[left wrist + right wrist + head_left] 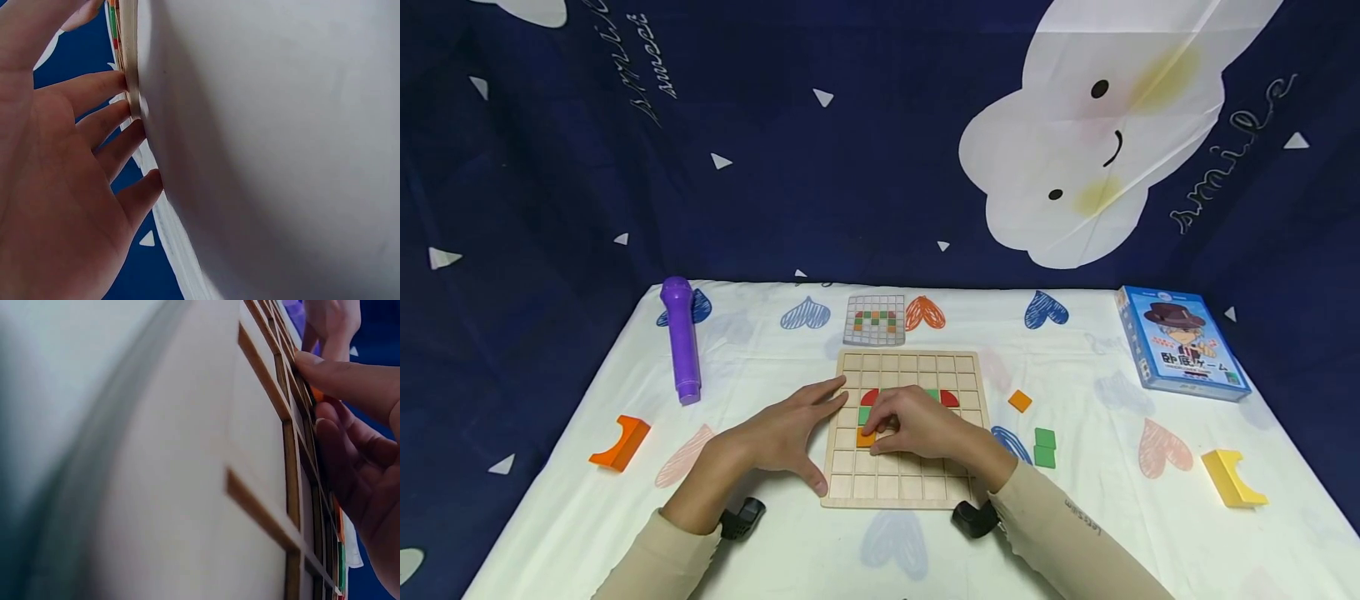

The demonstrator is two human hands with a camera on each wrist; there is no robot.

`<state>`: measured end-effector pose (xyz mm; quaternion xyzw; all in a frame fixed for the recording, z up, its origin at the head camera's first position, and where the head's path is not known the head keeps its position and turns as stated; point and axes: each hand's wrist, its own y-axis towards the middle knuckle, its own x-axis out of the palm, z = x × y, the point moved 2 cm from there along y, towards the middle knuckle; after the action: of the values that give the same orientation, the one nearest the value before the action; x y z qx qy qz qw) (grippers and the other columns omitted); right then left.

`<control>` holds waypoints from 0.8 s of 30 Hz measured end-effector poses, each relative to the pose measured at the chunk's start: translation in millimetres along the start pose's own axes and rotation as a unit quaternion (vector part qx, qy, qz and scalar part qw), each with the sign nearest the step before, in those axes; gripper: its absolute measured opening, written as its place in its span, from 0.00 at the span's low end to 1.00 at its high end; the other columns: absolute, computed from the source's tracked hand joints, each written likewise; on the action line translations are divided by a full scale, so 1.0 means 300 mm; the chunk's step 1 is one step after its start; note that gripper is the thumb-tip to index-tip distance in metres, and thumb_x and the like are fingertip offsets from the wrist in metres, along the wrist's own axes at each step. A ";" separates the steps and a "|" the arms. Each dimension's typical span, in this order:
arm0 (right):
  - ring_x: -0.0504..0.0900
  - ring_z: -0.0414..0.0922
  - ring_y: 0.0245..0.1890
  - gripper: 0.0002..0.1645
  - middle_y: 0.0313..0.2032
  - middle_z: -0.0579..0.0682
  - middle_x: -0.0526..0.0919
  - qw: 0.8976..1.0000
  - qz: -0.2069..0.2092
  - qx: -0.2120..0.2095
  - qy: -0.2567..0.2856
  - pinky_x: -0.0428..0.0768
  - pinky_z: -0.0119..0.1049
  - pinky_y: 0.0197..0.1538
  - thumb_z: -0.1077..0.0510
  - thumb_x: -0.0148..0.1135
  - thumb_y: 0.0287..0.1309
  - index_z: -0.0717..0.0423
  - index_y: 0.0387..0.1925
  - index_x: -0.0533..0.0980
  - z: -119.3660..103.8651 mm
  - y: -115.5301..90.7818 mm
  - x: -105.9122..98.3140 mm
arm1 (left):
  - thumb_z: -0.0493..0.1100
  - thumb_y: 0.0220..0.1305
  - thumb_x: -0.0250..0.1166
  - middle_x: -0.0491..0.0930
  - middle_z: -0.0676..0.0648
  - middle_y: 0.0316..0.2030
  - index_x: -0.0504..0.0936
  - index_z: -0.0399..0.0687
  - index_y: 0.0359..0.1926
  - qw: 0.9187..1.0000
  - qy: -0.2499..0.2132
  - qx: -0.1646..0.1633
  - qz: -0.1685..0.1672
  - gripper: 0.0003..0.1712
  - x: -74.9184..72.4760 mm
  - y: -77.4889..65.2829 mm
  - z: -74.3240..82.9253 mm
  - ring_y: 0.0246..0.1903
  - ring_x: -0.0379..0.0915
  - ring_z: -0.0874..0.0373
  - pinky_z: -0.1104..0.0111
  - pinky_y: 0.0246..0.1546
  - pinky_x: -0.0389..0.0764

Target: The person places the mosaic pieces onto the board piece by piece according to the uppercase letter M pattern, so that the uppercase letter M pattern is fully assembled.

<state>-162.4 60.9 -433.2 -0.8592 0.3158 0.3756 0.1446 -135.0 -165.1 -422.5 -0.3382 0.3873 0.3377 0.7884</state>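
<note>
A wooden grid board (895, 494) lies flat on the cloth. My left hand (782, 433) steadies its left side, fingers spread along the edge and thumb at the near left corner. My right hand (917, 421) reaches over the middle, thumb and fingertips pinching an orange square tile (865, 438) at a cell on the left part of the grid. In the right wrist view a bit of the tile (317, 394) shows between thumb and fingers. Above it sit a green tile (863, 414) and a red quarter-round tile (869, 397). Another red quarter-round tile (950, 399) is farther right; the right hand hides the tiles between.
A pattern card (875, 320) lies behind the board. To the right are a loose orange tile (1020, 401), green tiles (1045, 447), a yellow block (1232, 479) and a blue box (1183, 343). To the left are a purple toy microphone (682, 342) and an orange block (622, 444).
</note>
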 end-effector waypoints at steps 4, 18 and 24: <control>0.80 0.35 0.39 0.10 0.39 0.37 0.86 1.000 -0.002 0.004 -0.002 0.77 0.26 0.45 0.53 0.78 0.53 0.46 0.40 0.90 -0.001 -0.001 0.000 | 0.67 0.29 0.85 0.47 0.49 0.83 0.61 0.45 0.78 1.000 0.001 0.000 0.002 0.76 0.002 0.000 -0.002 0.81 0.48 0.46 0.47 0.74 0.67; 0.80 0.34 0.40 0.11 0.41 0.39 0.86 1.000 -0.007 -0.008 0.001 0.78 0.26 0.46 0.52 0.78 0.54 0.47 0.41 0.90 0.003 -0.005 -0.001 | 0.67 0.29 0.85 0.47 0.48 0.83 0.61 0.44 0.78 1.000 -0.003 0.000 0.000 0.76 0.001 0.000 -0.002 0.81 0.47 0.45 0.47 0.75 0.66; 0.81 0.40 0.39 0.15 0.42 0.41 0.86 0.998 -0.012 -0.027 0.063 0.80 0.27 0.40 0.53 0.78 0.53 0.46 0.44 0.88 0.013 -0.021 -0.025 | 0.68 0.29 0.85 0.46 0.48 0.83 0.60 0.44 0.78 1.000 -0.001 0.001 -0.001 0.76 0.000 0.001 -0.001 0.81 0.47 0.45 0.46 0.75 0.66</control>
<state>-164.3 70.9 -430.4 -0.8886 0.3039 0.3270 0.1053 -135.3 -165.2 -422.7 -0.3377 0.3866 0.3365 0.7895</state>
